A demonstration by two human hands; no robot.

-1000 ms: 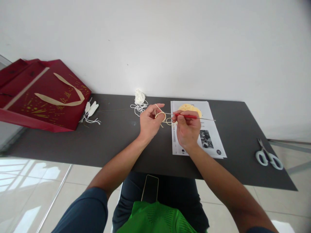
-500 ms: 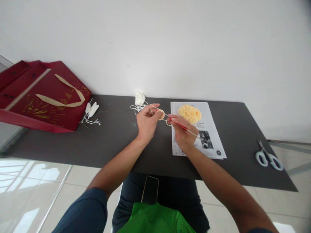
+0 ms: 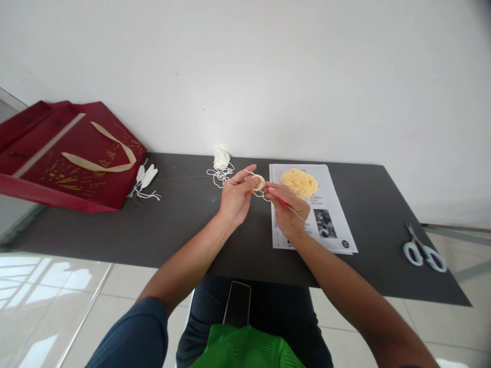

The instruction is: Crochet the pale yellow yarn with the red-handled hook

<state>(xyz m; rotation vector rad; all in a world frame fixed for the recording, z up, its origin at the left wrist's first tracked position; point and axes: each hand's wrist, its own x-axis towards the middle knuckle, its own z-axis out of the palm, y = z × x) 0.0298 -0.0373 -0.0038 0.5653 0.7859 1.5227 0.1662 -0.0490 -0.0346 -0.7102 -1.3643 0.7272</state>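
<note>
My left hand [image 3: 235, 197] pinches a small loop of pale yellow yarn [image 3: 258, 182] above the dark table [image 3: 184, 225]. Close beside it, my right hand [image 3: 288, 211] grips a red-handled crochet hook [image 3: 284, 203], its tip at the loop and its metal end pointing back towards my wrist. A ball of the same yellow yarn [image 3: 299, 182] rests on a printed paper sheet [image 3: 330, 225] just beyond my right hand.
A tangle of white yarn [image 3: 221, 162] lies at the table's back edge by the wall. A red gift bag [image 3: 65, 156] lies flat at the left, with small white tassels [image 3: 144, 179] beside it. Scissors [image 3: 422, 249] lie at the far right. A phone [image 3: 237, 302] rests on my lap.
My right hand has turned the hook from pointing sideways to the right to angled down towards me, and moved closer to my left hand. The yarn ball is now uncovered.
</note>
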